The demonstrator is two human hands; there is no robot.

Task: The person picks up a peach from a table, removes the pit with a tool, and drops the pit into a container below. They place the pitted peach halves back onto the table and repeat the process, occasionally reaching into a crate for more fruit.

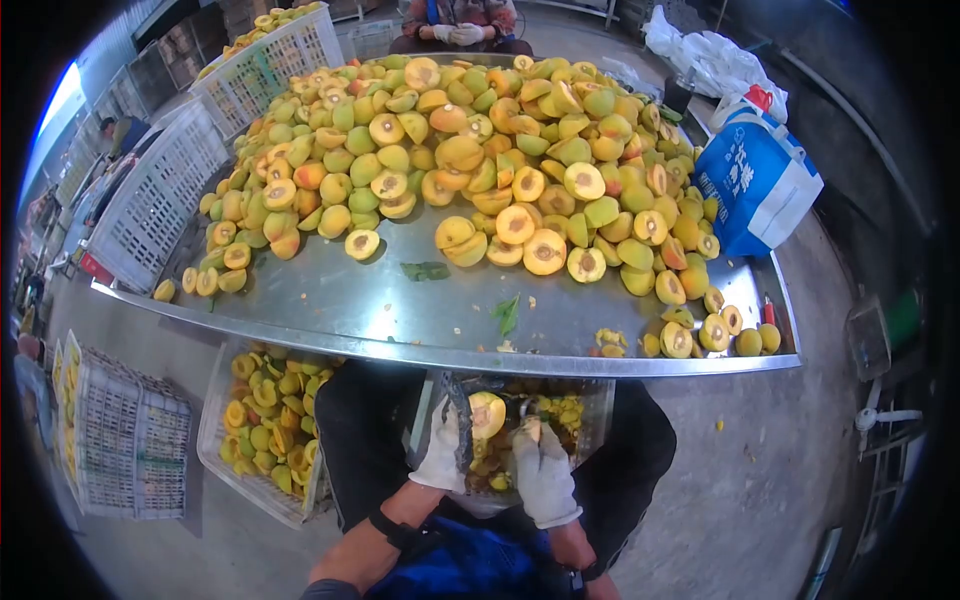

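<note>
My left hand point(440, 455), in a white glove with a dark strip along it, is closed around a peach half point(487, 415) with its cut face showing. Close beside it, my gloved right hand point(545, 475) has its fingers pinched together. A small dark piece shows at those fingertips, too small and blurred to name. Both hands are over a bin point(604, 400) between my knees, which holds yellow scraps point(565, 412). Just beyond them is the front edge of a metal table point(380, 350).
Halved peaches point(460, 155) are heaped on the table, with leaves point(507, 315) in front. A blue-and-white bag point(750, 180) stands at the right. A crate of peach halves point(265, 430) sits by my left leg. White crates point(160, 195) line the left; another person's gloved hands point(460, 34) are across the table.
</note>
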